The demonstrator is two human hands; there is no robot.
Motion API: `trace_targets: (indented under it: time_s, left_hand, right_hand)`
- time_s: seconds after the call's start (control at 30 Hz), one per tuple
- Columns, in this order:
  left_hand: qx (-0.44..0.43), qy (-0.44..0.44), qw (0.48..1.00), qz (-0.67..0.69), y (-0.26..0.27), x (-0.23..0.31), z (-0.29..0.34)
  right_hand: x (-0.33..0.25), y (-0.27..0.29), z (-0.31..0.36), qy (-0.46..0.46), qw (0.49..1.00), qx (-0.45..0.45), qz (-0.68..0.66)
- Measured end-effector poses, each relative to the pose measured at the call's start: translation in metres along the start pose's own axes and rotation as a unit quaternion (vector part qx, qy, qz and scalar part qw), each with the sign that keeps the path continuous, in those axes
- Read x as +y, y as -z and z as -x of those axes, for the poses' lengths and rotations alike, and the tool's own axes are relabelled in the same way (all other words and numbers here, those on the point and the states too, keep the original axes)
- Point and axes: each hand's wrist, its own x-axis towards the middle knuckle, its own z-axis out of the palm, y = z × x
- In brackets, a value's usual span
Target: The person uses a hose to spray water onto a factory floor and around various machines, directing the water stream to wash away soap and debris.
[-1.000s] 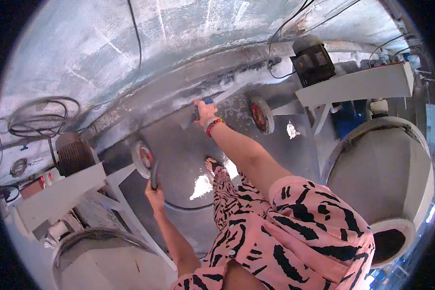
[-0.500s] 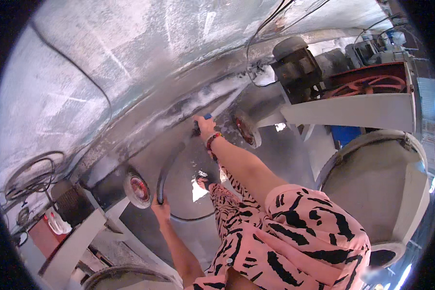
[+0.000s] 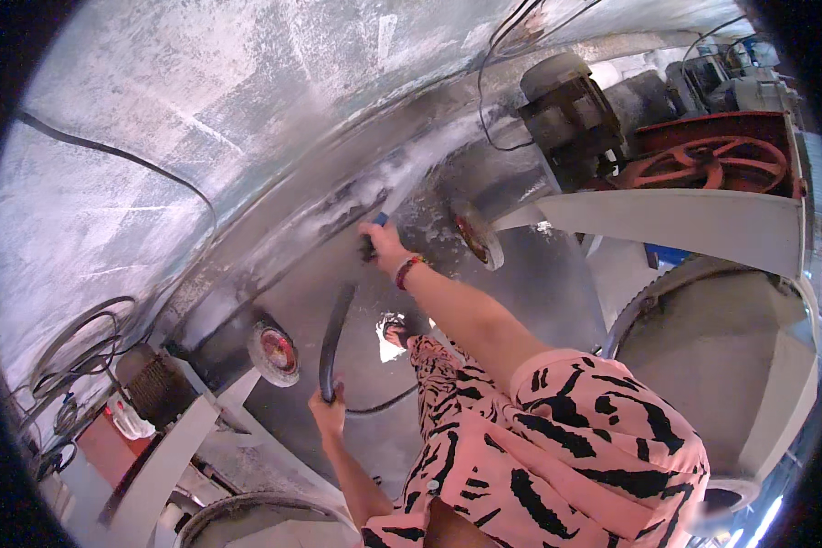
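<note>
My right hand (image 3: 388, 245) reaches out towards the base of the wall and is closed around a dark spray nozzle with a blue tip (image 3: 381, 219). From the tip a pale streak of spray fans along the wet wall foot. Nearer to me, my left hand (image 3: 330, 411) grips a black hose (image 3: 334, 342). The hose rises from that hand towards the nozzle; its join there is not clear. Behind the hand it curves across the wet floor (image 3: 384, 370) towards my legs.
Two round wheel ends with red centres (image 3: 274, 353) (image 3: 477, 236) jut out on either side. At right stand a motor (image 3: 571, 114), a red pulley wheel (image 3: 708, 166) and a large drum (image 3: 712, 356). Another drum (image 3: 256, 525) and coiled cables (image 3: 78, 352) are at left.
My left hand has moved a little to the right and down with the hose, which now stands straighter. My right hand has shifted slightly left with the nozzle. The whole view has tilted somewhat.
</note>
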Motion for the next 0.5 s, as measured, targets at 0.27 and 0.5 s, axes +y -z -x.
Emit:
trace_targets:
  time_s: [0.27,0.5]
  left_hand:
    - [0.152,0.050,0.975,0.155,0.035,0.012,0.061]
    - [0.215,0.004,0.965,0.149,0.017,0.033,0.058]
  right_hand:
    - [0.048,-0.056,0.045,0.120,0.976,-0.032,0.178]
    - [0.044,-0.034,0.043,0.030,0.999,0.033,0.014]
